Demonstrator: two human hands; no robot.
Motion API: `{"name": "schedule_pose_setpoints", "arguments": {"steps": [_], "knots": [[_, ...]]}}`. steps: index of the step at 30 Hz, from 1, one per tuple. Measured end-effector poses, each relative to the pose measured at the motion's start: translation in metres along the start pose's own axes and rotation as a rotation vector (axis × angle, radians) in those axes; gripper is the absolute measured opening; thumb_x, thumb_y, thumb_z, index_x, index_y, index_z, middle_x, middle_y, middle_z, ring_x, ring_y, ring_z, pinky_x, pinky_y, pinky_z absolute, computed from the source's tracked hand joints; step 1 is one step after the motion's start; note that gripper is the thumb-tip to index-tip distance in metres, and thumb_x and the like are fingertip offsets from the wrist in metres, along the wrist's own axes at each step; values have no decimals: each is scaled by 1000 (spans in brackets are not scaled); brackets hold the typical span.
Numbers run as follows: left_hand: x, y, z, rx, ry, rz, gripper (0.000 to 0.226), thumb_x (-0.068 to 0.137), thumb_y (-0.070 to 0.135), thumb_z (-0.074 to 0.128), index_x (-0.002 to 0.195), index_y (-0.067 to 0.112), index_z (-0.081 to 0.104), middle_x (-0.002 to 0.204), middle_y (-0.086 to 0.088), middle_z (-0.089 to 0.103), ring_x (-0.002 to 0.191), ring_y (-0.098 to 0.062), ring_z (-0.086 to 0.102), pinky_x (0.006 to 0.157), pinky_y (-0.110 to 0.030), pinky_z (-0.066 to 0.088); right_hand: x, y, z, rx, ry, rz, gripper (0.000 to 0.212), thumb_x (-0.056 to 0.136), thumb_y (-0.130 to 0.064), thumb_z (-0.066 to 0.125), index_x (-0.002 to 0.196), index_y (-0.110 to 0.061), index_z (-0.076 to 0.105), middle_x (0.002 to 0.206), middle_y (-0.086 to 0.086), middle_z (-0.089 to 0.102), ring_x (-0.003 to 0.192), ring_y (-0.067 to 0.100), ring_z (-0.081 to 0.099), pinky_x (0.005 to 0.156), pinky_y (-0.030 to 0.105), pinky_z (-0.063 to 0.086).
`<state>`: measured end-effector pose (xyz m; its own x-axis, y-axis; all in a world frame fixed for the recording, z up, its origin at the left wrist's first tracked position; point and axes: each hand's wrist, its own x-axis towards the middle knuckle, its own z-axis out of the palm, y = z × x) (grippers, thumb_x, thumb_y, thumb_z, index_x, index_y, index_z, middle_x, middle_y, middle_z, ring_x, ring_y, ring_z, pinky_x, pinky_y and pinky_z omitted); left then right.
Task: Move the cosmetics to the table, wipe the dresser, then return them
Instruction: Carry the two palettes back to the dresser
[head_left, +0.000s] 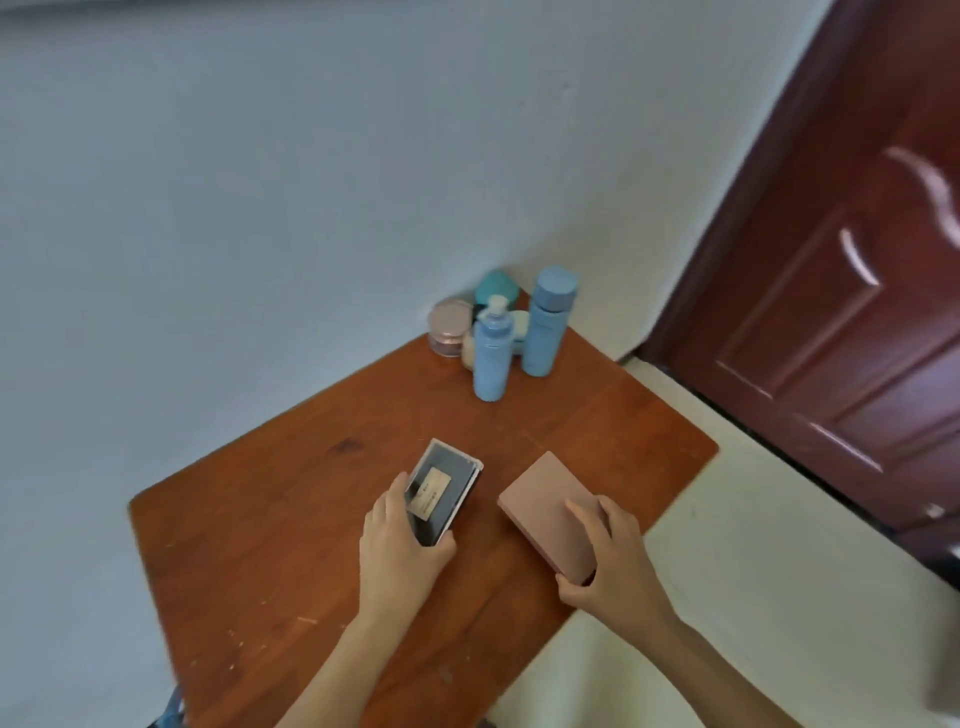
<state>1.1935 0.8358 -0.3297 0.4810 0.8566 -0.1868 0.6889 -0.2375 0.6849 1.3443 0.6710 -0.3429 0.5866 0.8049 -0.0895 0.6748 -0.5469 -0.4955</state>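
On the wooden table (270, 519), blue bottles and jars (491, 358) cluster at the far 1 o'clock corner, so the carrying-over step seems nearly finished. The right grip (618, 566) curls round a flat pink box (540, 493) at 5 o'clock, while the left grip (400, 561) clasps a clear-lidded dark case (447, 483) at the box's 9 o'clock. Next, I judge, both need laying flat and releasing before wiping.

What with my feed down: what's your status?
Left hand grips dark case; right hand grips pink box. Both over table. Blue bottles at far corner, clear.
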Motion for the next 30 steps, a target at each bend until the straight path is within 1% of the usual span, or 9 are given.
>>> {"name": "schedule_pose_setpoints", "arguments": {"steps": [4, 7, 10, 13, 17, 19, 23, 27, 30], "knots": [[-26, 39, 33, 43, -207, 155, 84, 72, 25, 73, 141, 21, 25, 141, 2, 40, 127, -15, 37, 104, -34, 39, -57, 48, -16, 52, 222, 78, 75, 60, -48, 59, 128, -31, 32, 128, 0, 34, 113, 20, 38, 84, 26, 41], [-56, 83, 67, 27, -293, 319, 82, 72, 25, 72, 140, 21, 27, 140, 4, 40, 127, -15, 37, 104, -29, 35, -112, 86, -39, 107, 340, 229, 76, 57, -49, 54, 129, -31, 35, 129, 4, 36, 115, 17, 30, 86, 25, 35], [-102, 132, 106, 28, -374, 470, 82, 72, 19, 71, 141, 18, 26, 139, 0, 41, 127, -16, 37, 100, -23, 31, -175, 130, -66, 96, 480, 346, 73, 56, -42, 60, 123, -37, 29, 126, 11, 43, 114, 25, 37, 87, 27, 35], [-158, 179, 149, 26, -431, 597, 78, 72, 17, 69, 139, 16, 30, 134, -2, 45, 123, -18, 40, 86, -16, 27, -251, 171, -96, 69, 557, 430, 74, 56, -36, 63, 120, -38, 26, 124, 12, 44, 110, 28, 42, 86, 27, 35], [-242, 236, 210, -11, -527, 752, 72, 68, 18, 70, 132, 15, 38, 125, -1, 50, 116, -22, 48, 88, -23, 35, -361, 217, -134, -24, 708, 526, 77, 53, -33, 65, 123, -31, 32, 116, 16, 52, 103, 17, 36, 83, 29, 38], [-285, 264, 236, -38, -580, 840, 69, 65, 17, 71, 127, 13, 42, 121, -2, 53, 112, -25, 51, 90, -30, 40, -414, 232, -152, -49, 776, 593, 79, 53, -30, 68, 123, -30, 32, 113, 17, 52, 102, 23, 40, 82, 30, 38], [-364, 311, 270, -108, -696, 986, 74, 66, 12, 71, 132, 12, 39, 116, 7, 52, 113, -20, 51, 87, -26, 40, -502, 252, -180, -101, 931, 733, 78, 58, -25, 70, 123, -35, 27, 120, 17, 47, 106, 35, 44, 83, 30, 35], [-415, 343, 293, -151, -750, 1087, 52, 67, 5, 69, 115, 8, 48, 84, 21, 44, 87, -13, 46, 62, -15, 35, -561, 270, -198, -166, 992, 840, 77, 61, -23, 71, 127, -32, 32, 124, 15, 43, 110, 34, 40, 81, 33, 40], [-436, 358, 318, -171, -831, 1106, 51, 67, 7, 69, 113, 14, 48, 96, 10, 53, 92, -17, 53, 69, -26, 39, -590, 282, -206, -299, 974, 848, 76, 59, -27, 68, 128, -23, 37, 118, 14, 44, 104, 34, 43, 74, 35, 46]]}}
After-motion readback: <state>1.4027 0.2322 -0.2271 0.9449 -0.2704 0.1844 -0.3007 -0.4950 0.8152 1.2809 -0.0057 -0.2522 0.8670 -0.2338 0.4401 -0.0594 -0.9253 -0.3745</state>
